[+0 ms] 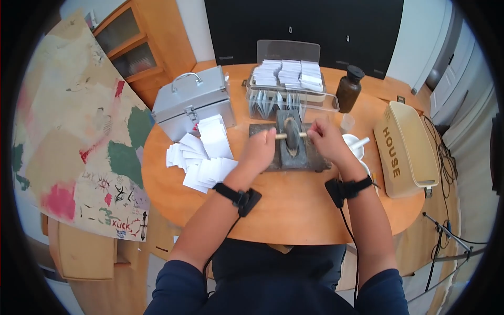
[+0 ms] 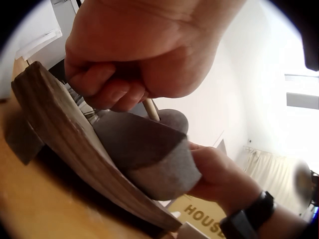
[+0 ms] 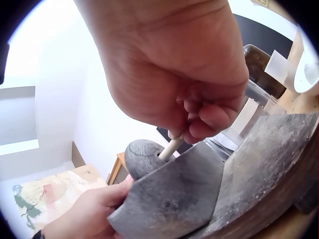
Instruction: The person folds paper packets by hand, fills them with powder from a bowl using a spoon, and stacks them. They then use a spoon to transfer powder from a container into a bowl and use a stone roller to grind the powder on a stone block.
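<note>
A grey stone wheel stands in the groove of a dark boat-shaped trough, with a pale wooden rod through its centre. The left hand grips the rod's left end with curled fingers, seen from below in the left wrist view. On the other side the right hand grips the right end, its fingers curled round the rod in the right wrist view. The trough rests on a dark board.
White paper packets lie at the left before a silver case. Behind the trough is a clear box of packets. A brown bottle, a white mortar and a cream HOUSE bin stand at the right.
</note>
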{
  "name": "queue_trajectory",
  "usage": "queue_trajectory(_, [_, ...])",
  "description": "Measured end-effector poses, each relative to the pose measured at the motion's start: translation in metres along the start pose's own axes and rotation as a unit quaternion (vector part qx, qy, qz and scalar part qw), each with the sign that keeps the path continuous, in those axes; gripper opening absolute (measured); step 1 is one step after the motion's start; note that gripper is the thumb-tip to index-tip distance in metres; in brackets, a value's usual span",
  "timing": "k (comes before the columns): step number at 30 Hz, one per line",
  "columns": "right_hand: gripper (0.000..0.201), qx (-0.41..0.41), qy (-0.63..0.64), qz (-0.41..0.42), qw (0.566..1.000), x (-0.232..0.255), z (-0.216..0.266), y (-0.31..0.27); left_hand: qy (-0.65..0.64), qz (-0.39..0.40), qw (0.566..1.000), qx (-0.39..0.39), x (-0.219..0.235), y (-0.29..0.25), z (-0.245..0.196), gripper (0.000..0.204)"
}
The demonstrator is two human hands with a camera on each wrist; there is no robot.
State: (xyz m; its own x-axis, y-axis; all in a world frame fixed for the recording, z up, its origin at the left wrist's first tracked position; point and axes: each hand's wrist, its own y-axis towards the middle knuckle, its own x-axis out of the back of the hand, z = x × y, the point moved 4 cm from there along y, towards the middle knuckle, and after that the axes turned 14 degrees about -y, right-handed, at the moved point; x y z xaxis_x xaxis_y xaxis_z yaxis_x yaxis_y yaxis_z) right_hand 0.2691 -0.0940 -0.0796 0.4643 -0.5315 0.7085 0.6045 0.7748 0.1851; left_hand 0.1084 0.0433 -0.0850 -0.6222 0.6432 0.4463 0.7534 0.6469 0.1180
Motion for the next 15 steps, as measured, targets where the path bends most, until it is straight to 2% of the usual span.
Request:
queue_trajectory(2, [0.013,0.020,-0.007,-0.024,0.999,0.002,0.001,0.003,-0.001,-0.004,1.000,-0.002,-0.001,0.008,0.002,0.049])
queue_trajectory(4, [0.012,0.012,-0.022,-0.017,1.000,0.002,0.004,0.002,0.012,-0.002,1.000,-0.012,0.001,0.011,0.001,0.049])
queue_trajectory(6, [0.013,0.006,-0.033,-0.001,0.999,0.009,0.009,-0.008,0.011,0.008,1.000,0.009,0.003,-0.004,-0.008,0.050])
queue_trajectory(9, [0.012,-0.033,0.001,0.029,0.999,0.010,0.007,-0.014,-0.019,0.024,1.000,0.005,0.002,-0.016,-0.006,0.050])
queue_trajectory(11, [0.011,0.015,-0.022,-0.002,1.000,0.008,0.008,-0.008,-0.039,0.025,0.999,0.011,-0.003,0.000,0.016,0.050])
queue_trajectory(15, [0.011,0.025,-0.060,-0.049,0.997,0.011,0.020,0.006,-0.036,0.013,0.999,0.026,-0.002,0.021,0.015,0.051])
